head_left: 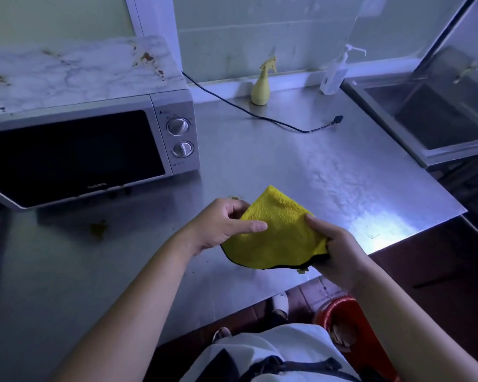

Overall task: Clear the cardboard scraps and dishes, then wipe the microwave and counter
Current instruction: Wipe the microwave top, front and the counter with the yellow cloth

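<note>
A folded yellow cloth [279,232] with a dark edge is held above the steel counter [301,166] near its front edge. My left hand [221,224] pinches its left side, thumb on top. My right hand [334,252] grips its right corner, thumb pressed on the top face. The silver microwave [94,150] stands at the left with its door closed; a marble-patterned, stained cover [66,73] lies on its top. Brown stains [98,230] mark the counter in front of the microwave, and small crumbs [233,197] lie just beyond my left hand.
A yellow spray bottle [261,86] and a clear pump bottle [334,75] stand by the back wall. A black cable [260,117] trails across the counter. A steel sink [431,117] is at the right. A red bin [351,332] sits on the floor below.
</note>
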Demonstrator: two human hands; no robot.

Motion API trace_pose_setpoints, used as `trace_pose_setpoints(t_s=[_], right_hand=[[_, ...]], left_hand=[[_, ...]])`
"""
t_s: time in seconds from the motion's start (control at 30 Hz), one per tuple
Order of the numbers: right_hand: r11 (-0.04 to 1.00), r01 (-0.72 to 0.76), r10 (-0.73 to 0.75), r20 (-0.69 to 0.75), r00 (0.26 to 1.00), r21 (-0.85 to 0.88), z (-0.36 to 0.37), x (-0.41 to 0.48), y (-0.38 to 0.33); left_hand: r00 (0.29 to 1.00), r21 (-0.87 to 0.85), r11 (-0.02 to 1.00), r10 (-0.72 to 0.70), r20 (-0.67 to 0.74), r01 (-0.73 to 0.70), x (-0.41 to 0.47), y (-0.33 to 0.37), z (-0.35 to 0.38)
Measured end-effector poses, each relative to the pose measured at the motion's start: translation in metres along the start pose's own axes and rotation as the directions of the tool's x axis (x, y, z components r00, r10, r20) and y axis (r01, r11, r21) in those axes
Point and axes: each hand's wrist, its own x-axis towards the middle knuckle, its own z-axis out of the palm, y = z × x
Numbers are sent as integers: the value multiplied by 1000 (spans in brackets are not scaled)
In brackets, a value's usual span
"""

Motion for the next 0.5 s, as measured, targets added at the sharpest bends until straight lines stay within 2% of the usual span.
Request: trace_pose_setpoints(t_s=[0.13, 0.27, 0.5], right_hand=[[999, 31, -31, -3, 1000, -33, -6, -4, -4], [995, 88, -86, 34, 996, -41, -16, -9, -13], [984, 123, -112, 85, 990, -130, -40, -17, -23]], left_hand=[[1000, -92, 996, -12, 4, 12, -2, 14, 9], [982, -253, 964, -31, 185, 78, 3, 32, 16], [955, -147, 989, 24, 297, 21, 24, 61, 34]])
